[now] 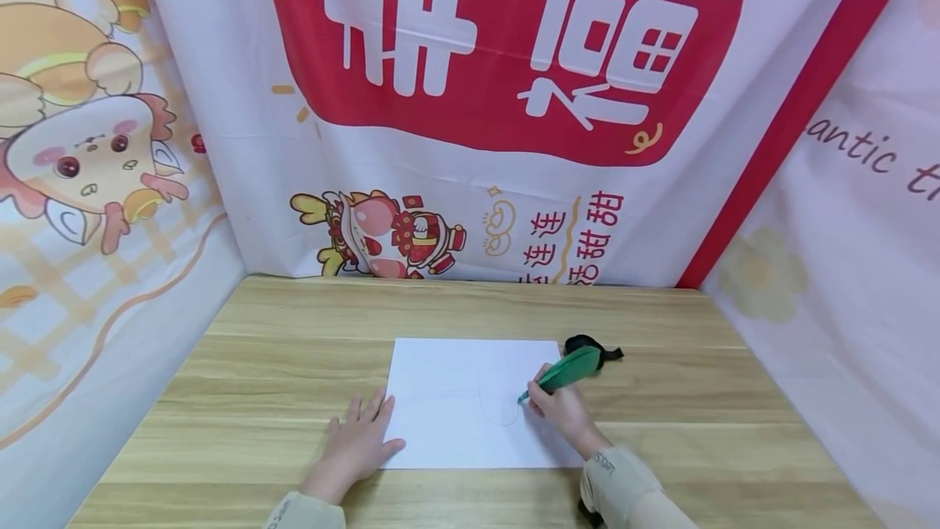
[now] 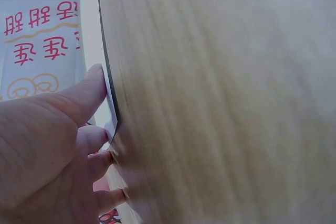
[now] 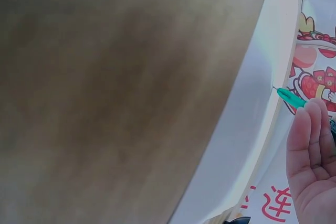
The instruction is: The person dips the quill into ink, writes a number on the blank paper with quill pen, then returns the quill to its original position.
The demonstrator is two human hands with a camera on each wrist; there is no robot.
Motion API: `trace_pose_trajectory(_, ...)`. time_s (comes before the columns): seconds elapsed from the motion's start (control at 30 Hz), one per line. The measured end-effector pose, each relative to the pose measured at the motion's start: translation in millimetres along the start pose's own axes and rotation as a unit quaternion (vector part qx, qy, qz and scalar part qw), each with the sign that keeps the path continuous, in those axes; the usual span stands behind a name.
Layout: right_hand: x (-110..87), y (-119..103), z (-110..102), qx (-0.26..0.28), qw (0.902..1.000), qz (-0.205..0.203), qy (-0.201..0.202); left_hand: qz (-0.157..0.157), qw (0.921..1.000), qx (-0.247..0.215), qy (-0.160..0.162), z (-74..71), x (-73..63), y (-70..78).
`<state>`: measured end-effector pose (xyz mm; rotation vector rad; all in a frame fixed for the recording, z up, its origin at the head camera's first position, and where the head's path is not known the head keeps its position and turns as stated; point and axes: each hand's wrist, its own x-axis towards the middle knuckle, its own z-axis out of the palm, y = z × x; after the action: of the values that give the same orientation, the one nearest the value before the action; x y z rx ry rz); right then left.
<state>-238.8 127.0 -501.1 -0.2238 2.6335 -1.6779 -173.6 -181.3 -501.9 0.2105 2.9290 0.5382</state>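
A white sheet of paper [image 1: 433, 390] lies on the wooden table, bearing a thin curved line [image 1: 499, 424] shaped like a U. My right hand [image 1: 564, 413] pinches a green pen [image 1: 573, 368] with a broad, leaf-like upper end. The pen's tip meets the paper at the right end of the line, and its green tip section [image 3: 290, 97] also shows in the right wrist view. On the sheet's left edge my left hand [image 1: 356, 446] rests with fingers spread. In the left wrist view, the thumb [image 2: 90, 90] lies on the paper's edge.
Behind the paper's right corner lies a black strap-like object [image 1: 583, 342], partly hidden by the pen. The wooden table [image 1: 242, 398] reaches back to a printed cloth [image 1: 646, 227] hanging behind it. More printed cloth hangs at both sides.
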Motion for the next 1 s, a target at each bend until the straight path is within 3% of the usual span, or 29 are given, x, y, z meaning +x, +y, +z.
trace_pose_trajectory(0.7,12.0,-4.2,9.9,0.006,0.9997,-0.013,0.018,-0.007,1.0,0.0,0.001,0.7,1.1,0.7)
trace_pose_trajectory(1.0,11.3,-7.9,12.6,0.045,0.999,-0.004,0.006,-0.011,0.9999,-0.008,-0.003,-1.8,-0.4,2.8)
